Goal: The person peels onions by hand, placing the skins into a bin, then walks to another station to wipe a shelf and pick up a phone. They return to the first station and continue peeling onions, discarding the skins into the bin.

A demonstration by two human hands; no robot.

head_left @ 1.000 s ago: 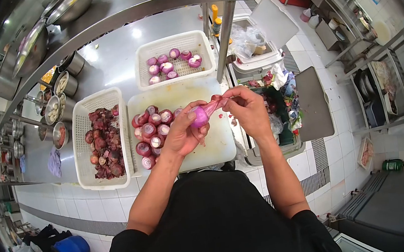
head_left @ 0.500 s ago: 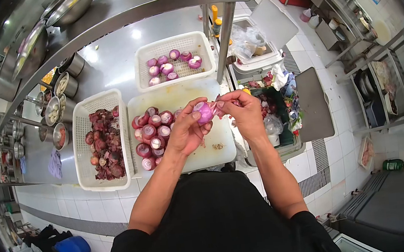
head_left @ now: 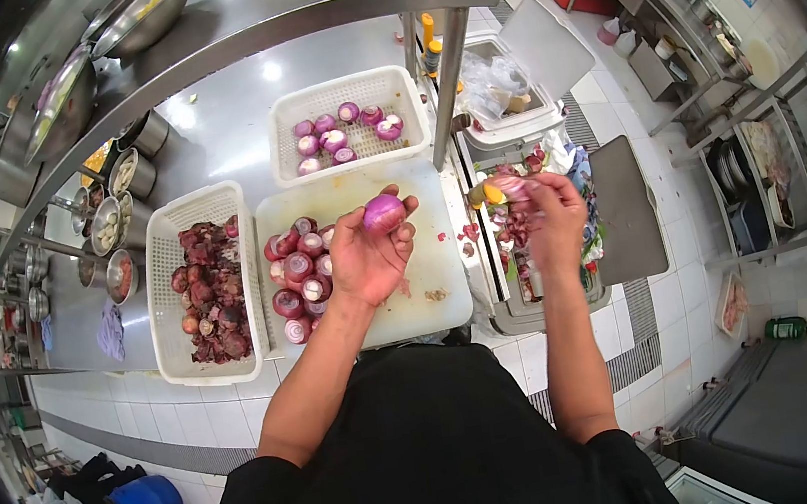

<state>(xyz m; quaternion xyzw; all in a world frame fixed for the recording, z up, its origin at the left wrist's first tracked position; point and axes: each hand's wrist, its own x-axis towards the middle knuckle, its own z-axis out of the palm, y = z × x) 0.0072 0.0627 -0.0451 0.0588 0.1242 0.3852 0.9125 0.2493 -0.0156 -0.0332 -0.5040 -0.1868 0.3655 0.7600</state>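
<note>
The hands have parted since the earlier frame: the left hand [head_left: 369, 261] cradles a purple onion [head_left: 384, 214] in curled fingers above the cutting board [head_left: 434, 238]. Rightward, the right hand [head_left: 558, 221] hovers over the bin [head_left: 552, 315], its grip on pinkish skin [head_left: 514, 188] unclear.

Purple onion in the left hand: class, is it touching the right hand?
Apart: the head view shows clear space between the purple onion and right hand.

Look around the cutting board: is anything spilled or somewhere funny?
Yes, a little: reddish scraps lie between the white cutting board and the bin, though similar-coloured scraps are inside it. A brownish bit sits on the board too.
</note>
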